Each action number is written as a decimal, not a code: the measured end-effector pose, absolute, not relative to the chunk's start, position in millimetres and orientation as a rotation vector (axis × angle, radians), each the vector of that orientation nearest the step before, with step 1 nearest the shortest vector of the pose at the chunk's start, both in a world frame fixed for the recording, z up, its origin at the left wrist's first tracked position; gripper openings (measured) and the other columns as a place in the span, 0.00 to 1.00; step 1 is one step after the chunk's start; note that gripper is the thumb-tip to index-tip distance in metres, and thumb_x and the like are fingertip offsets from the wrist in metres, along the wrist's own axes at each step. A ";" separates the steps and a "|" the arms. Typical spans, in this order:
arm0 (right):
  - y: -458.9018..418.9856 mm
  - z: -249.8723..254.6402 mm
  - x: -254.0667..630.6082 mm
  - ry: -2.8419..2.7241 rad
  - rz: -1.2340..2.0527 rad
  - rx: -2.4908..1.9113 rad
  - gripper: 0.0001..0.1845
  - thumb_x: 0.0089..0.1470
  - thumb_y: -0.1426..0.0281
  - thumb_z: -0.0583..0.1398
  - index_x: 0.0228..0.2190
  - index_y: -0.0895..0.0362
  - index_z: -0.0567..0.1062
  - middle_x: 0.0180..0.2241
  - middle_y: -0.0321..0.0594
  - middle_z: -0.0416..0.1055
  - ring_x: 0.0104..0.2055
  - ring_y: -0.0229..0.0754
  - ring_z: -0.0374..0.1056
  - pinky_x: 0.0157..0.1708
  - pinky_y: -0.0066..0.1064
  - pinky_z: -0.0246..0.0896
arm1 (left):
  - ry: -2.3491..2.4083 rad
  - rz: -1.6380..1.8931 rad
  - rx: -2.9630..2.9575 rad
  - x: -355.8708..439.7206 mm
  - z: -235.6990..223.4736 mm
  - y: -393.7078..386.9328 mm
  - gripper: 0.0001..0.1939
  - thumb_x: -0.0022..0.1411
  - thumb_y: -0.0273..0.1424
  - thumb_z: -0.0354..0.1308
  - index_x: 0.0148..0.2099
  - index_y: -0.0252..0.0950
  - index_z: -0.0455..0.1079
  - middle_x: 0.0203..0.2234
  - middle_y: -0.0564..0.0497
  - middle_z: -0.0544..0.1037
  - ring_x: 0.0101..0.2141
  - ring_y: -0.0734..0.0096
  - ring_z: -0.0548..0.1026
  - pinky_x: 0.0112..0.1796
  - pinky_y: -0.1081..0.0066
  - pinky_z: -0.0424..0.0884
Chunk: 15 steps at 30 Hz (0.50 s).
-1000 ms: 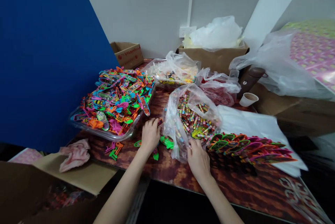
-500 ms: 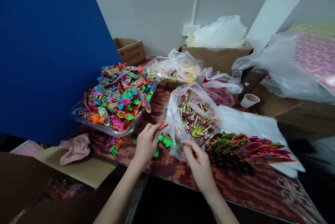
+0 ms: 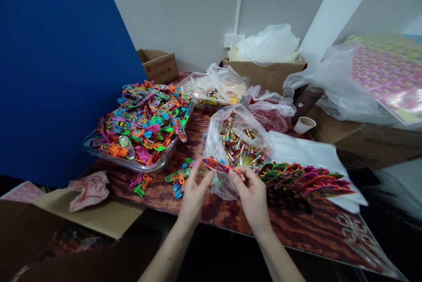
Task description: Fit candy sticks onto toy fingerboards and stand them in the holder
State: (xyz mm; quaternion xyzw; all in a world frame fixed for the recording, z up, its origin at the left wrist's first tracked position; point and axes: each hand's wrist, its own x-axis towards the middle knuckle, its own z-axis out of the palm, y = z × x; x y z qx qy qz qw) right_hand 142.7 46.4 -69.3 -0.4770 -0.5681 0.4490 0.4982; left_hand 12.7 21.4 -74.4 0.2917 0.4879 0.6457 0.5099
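L hand [image 3: 194, 192] + R hand [image 3: 252, 196] now both pinch orange board [image 3: 216, 166], prob. by its ends; 0.5 s ago only L. Brown bench [image 3: 226, 215], front edge nr; grey wall [image 3: 184, 9] behind.

orange-edged toy skateboard [image 3: 220, 166] with a busy multicolour print, crazy loud toy pile [image 3: 145, 119] in orange, blue, green and pink, red-brown desk [image 3: 227, 217] with dark streaky grain, solid blue partition [image 3: 59, 75], pale pink rag [image 3: 89, 190], dark brown flask [image 3: 306, 102]
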 end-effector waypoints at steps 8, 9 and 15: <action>38.5 -73.0 155.4 -1.443 1.404 -1.046 0.17 0.54 0.63 0.61 0.45 0.54 0.68 0.32 0.36 0.70 0.28 0.36 0.64 0.29 0.25 0.60 | 0.878 1.424 0.404 28.7 -74.9 31.3 0.13 0.52 0.35 0.67 0.32 0.29 0.74 0.25 0.50 0.76 0.26 0.77 0.72 0.31 0.77 0.67; 36.6 -73.4 158.8 -1.407 1.454 -1.037 0.18 0.55 0.62 0.60 0.46 0.54 0.66 0.31 0.36 0.71 0.25 0.35 0.63 0.26 0.25 0.59 | 0.853 1.406 0.378 25.7 -74.7 32.5 0.13 0.52 0.36 0.67 0.31 0.29 0.73 0.24 0.51 0.75 0.24 0.78 0.71 0.29 0.77 0.67; 26.0 -73.0 163.8 -1.357 1.514 -1.103 0.18 0.60 0.57 0.55 0.44 0.57 0.69 0.15 0.30 0.65 0.14 0.31 0.53 0.16 0.23 0.47 | 0.710 1.309 0.238 21.0 -75.1 32.1 0.14 0.52 0.36 0.68 0.30 0.31 0.69 0.22 0.54 0.71 0.23 0.78 0.69 0.25 0.78 0.65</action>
